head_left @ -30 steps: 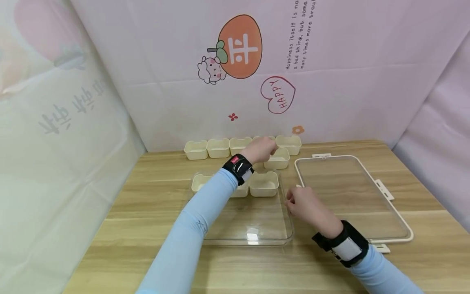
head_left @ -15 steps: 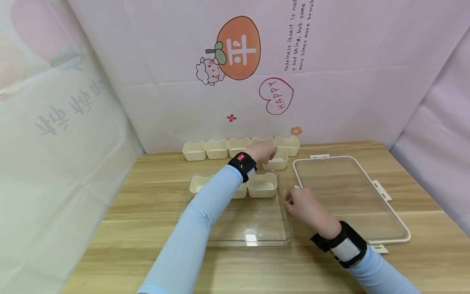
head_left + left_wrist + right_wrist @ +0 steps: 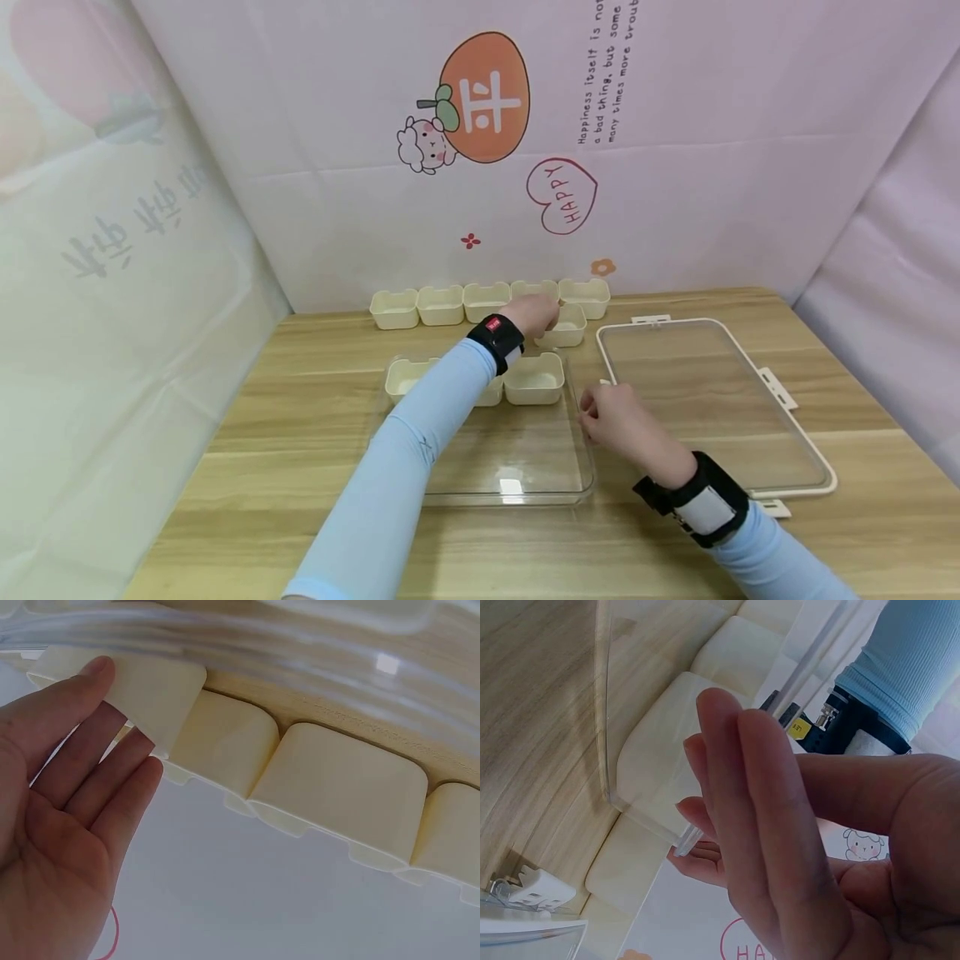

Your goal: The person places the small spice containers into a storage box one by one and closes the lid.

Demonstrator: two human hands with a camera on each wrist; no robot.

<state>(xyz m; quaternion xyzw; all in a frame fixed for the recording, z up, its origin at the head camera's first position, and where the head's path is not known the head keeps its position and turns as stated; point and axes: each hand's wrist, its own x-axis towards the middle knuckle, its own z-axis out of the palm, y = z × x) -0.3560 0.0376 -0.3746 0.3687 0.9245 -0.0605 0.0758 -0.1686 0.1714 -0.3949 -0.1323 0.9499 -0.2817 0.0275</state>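
My left hand (image 3: 531, 315) pinches a cream plastic bin (image 3: 154, 690), the thumb on its outer wall and the other fingers at its rim. That bin sits just in front of a row of similar cream bins (image 3: 394, 310) along the back of the table; whether it touches the tabletop I cannot tell. Nearer me lies a clear plastic box (image 3: 517, 500) with three cream bins (image 3: 534, 379) along its far side, partly covered by my left forearm. Beside the box's right wall my right hand (image 3: 626, 421) stays with fingers loosely bent, holding nothing; contact with the wall is unclear.
A clear lid (image 3: 712, 400) with a white frame and clip tabs lies flat on the right of the wooden table (image 3: 300, 483). Printed cloth (image 3: 337, 225) hangs right behind the back row, with more cloth at both sides.
My left wrist has shifted slightly to the right, while the fingers stay at the same bin. The right hand holds its place by the box. The head view has drifted a little.
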